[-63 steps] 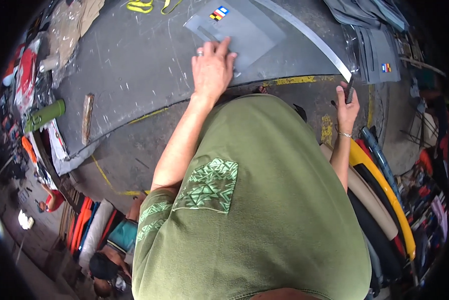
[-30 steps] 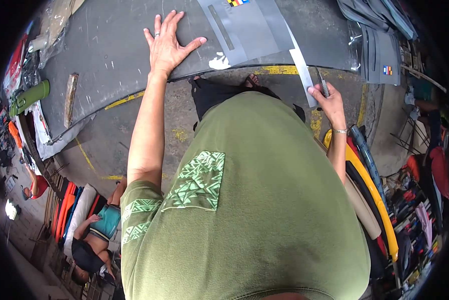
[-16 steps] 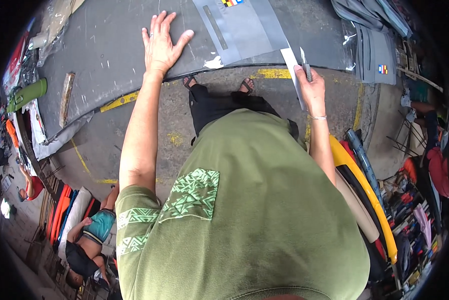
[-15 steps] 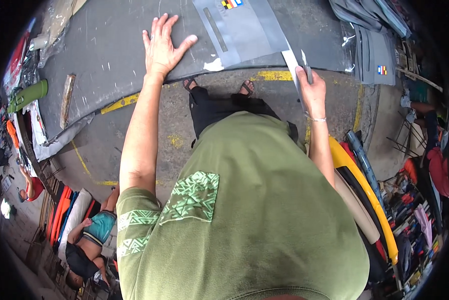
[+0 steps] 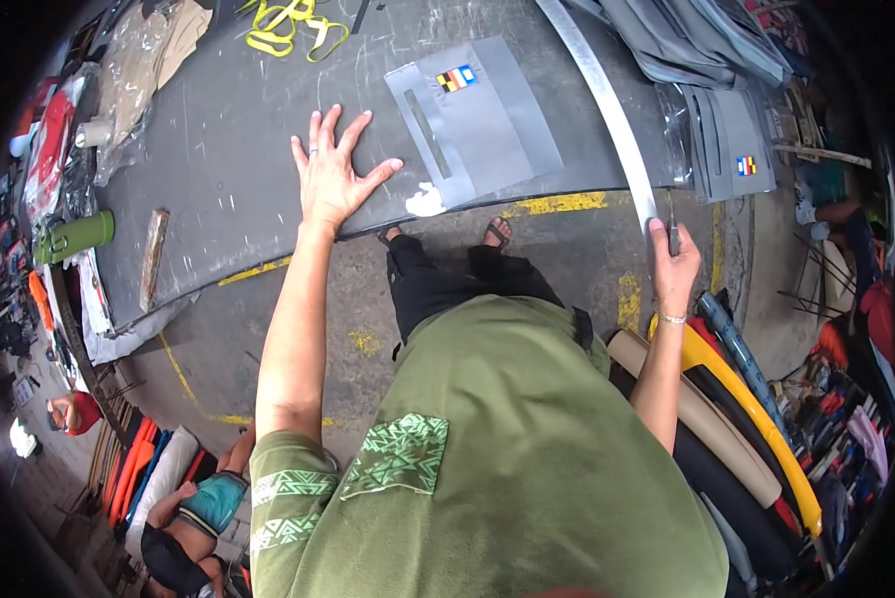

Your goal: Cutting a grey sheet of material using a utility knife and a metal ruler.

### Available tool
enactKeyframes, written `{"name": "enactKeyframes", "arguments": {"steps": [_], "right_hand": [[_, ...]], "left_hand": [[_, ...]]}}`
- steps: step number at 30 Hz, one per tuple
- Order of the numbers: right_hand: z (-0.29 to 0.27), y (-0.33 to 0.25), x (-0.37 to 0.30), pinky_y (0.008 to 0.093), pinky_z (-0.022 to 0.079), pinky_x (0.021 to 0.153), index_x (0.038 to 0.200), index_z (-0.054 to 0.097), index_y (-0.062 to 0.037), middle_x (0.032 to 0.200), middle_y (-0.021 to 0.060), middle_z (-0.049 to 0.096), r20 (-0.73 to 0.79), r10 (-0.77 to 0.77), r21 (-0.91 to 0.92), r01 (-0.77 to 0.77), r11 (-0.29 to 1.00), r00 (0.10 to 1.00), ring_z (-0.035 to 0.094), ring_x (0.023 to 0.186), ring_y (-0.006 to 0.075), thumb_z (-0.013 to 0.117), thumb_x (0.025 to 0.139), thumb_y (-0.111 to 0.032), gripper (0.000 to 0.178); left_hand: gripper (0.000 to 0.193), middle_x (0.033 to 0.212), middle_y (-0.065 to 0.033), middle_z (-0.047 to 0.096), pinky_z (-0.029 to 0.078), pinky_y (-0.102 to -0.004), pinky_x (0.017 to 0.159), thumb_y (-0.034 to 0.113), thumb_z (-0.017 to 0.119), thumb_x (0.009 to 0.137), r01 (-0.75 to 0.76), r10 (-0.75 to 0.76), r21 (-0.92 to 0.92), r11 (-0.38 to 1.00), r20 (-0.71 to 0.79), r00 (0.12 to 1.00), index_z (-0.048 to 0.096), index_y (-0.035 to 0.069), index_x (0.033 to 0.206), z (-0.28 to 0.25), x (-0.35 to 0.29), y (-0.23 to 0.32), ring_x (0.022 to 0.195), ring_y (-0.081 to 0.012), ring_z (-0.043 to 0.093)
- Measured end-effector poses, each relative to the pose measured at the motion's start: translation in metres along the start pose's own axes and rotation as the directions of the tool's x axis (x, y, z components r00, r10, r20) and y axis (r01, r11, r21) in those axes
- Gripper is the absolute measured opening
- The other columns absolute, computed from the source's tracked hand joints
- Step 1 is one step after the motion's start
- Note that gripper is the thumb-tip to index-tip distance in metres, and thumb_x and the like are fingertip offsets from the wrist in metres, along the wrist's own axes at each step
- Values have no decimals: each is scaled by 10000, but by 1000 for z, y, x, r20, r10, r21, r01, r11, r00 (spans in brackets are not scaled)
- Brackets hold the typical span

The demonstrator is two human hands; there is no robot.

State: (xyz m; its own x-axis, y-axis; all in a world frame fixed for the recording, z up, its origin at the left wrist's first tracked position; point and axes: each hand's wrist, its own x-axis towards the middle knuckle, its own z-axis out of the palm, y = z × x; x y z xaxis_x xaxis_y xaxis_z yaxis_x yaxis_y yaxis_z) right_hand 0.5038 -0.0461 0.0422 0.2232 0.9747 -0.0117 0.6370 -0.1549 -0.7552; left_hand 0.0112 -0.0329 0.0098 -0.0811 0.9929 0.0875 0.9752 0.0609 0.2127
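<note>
My left hand (image 5: 333,184) lies flat with spread fingers on the dark worktable (image 5: 238,130) near its front edge. To its right rests a grey fabric panel (image 5: 497,125) with a long narrow slot and a small multicoloured flag patch (image 5: 456,79). In front of the table, my right hand (image 5: 675,267) is closed round the near end of a long metal ruler (image 5: 607,100), which reaches back over the table right of the panel. A slim, pointed, knife-like tool (image 5: 674,237) is in the same hand, partly hidden by the fingers. A white scrap (image 5: 426,200) sits at the panel's near corner.
Stacked grey panels (image 5: 732,140) and folded grey fabric (image 5: 667,40) occupy the table's right end. Yellow strap (image 5: 288,25) lies at the back. Leftward are a wooden stick (image 5: 153,259) and a green roll (image 5: 79,235). Material rolls (image 5: 707,419) stand by my right arm; another person (image 5: 193,518) is behind left.
My right hand has moved right with the ruler and pointed tool, and the ruler is now off the grey panel. My left hand remains spread on the table. The view takes in more tabletop.
</note>
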Motion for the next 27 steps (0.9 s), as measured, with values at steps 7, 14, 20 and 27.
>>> {"name": "enactKeyframes", "arguments": {"steps": [7,14,20,27], "right_hand": [[22,-13,-25,252,414,635,849,672,-46,730,-84,556,113,118,239,-142,961,987,475,710,49,735,977,-284,277],[72,-42,-54,280,455,649,895,651,-48,736,-40,584,255,108,306,-186,934,961,517,720,73,728,970,-290,265],[95,-28,-64,326,444,596,893,631,-36,658,30,555,276,184,30,-200,979,943,501,639,107,713,985,-313,303],[88,-49,-55,480,483,594,870,579,-36,673,202,614,282,127,-61,-114,992,951,647,675,435,702,962,-335,336]], "left_hand": [[912,1622,-140,369,138,-681,1223,751,756,723,-6,6,2,1000,6,1000,546,285,1479,-3,2,3,1550,-382,258],[917,1628,-113,351,130,-689,1225,721,778,723,-8,8,18,1000,20,1000,534,278,1487,-3,3,3,1551,-374,248],[929,1630,-116,348,124,-695,1219,736,770,719,-21,21,6,1000,8,1000,527,285,1494,-2,3,0,1556,-371,236],[879,1637,-118,344,102,-676,1228,687,766,772,-20,21,-6,1000,32,999,510,284,1510,-2,3,-1,1562,-363,223]]}}
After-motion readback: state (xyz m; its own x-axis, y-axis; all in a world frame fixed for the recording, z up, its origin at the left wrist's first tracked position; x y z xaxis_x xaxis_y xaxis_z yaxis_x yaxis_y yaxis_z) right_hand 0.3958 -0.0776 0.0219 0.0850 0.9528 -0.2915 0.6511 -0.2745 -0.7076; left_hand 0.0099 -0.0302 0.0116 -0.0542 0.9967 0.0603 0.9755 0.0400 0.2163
